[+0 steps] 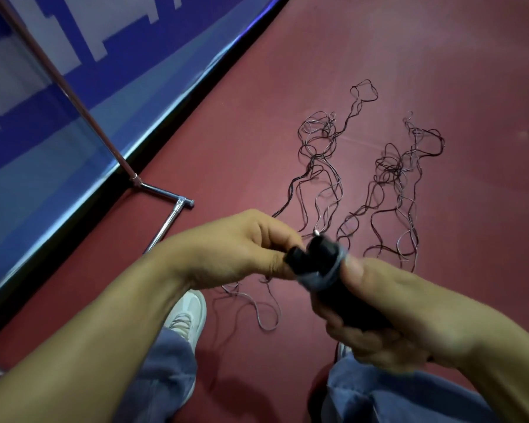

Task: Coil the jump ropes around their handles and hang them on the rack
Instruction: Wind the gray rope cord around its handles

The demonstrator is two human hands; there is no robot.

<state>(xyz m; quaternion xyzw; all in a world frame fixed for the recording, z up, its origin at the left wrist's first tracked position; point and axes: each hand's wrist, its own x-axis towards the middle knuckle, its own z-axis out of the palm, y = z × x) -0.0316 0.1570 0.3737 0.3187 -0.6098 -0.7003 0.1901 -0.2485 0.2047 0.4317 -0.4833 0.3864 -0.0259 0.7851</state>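
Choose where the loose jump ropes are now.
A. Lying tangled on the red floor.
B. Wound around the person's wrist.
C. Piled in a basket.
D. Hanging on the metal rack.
A: the loose ropes lie tangled on the red floor, beyond the black handles that the right hand grips and the left hand pinches; none hangs on the rack.

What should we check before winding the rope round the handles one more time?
1. Right hand grips the black handles: ok.
2. Left hand pinches the handles' top end: ok; holding the cord too, cannot tell.
3. Grey coils already sit round the handles: ok.
4. Loose cord on the floor lies untangled: not ok, it is in tangled heaps.
5. Rack in sight on the left: ok.
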